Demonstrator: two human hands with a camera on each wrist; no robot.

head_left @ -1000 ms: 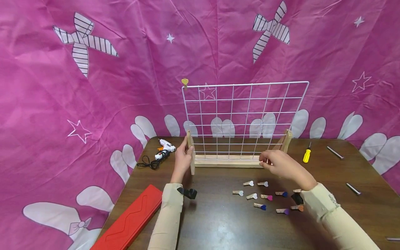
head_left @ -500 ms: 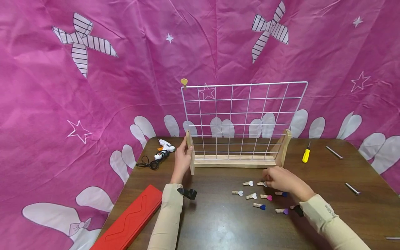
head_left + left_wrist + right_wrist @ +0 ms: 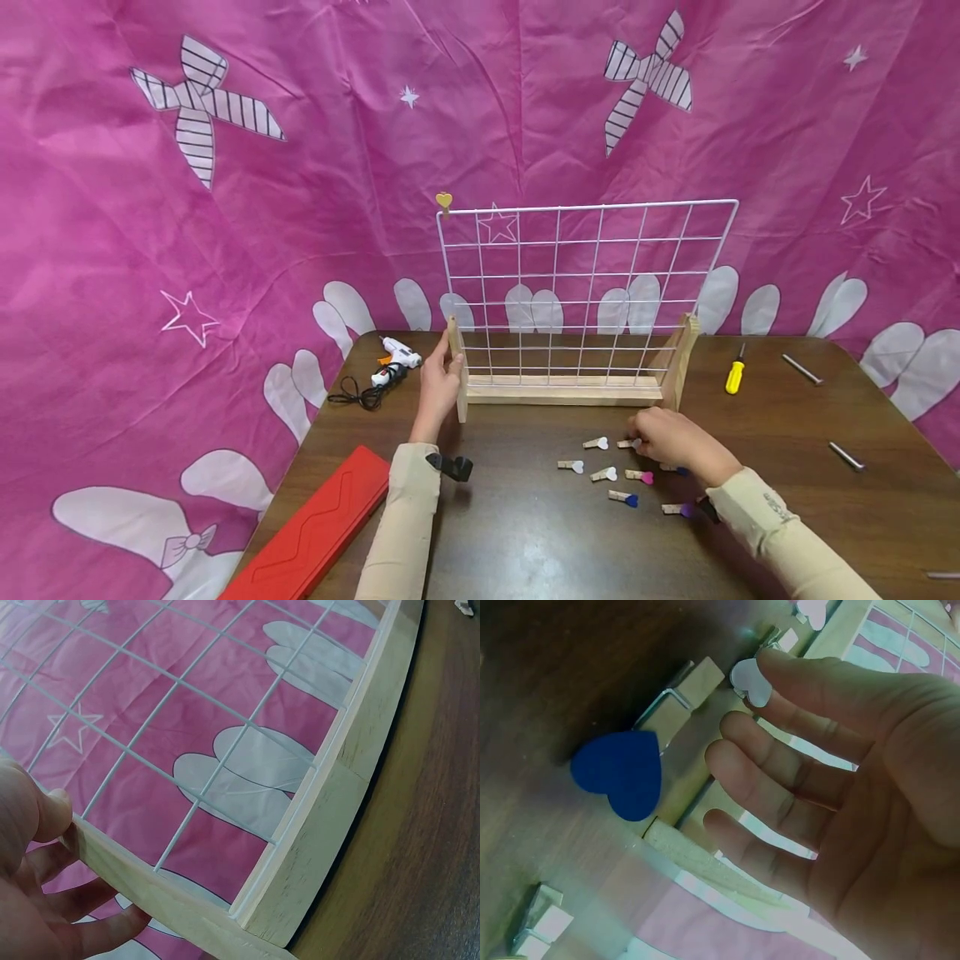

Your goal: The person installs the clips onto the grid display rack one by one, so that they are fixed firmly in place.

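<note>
My left hand (image 3: pixel 438 383) grips the left wooden upright (image 3: pixel 457 367) of a stand, thumb on one side and fingers on the other. The stand carries a white wire grid (image 3: pixel 600 207), with a yellow heart clothespin (image 3: pixel 444 201) on its top left corner. Low over the table, my right hand (image 3: pixel 678 437) has thumb and index finger at a small wooden clothespin with a white heart (image 3: pixel 750 682), pinching it; the other fingers are loosely bent. A clothespin with a dark blue heart (image 3: pixel 622 772) lies close by the hand.
Several more heart clothespins lie in front of the stand, among them a pink one (image 3: pixel 639 477) and a purple one (image 3: pixel 677 509). A red box (image 3: pixel 322 517) and a glue gun (image 3: pixel 401 352) are at left; a yellow screwdriver (image 3: pixel 735 377) and a bolt (image 3: pixel 846 456) at right.
My right hand has come down from the stand's base rail, towards me, to the white heart clothespin. The left hand has stayed on the upright.
</note>
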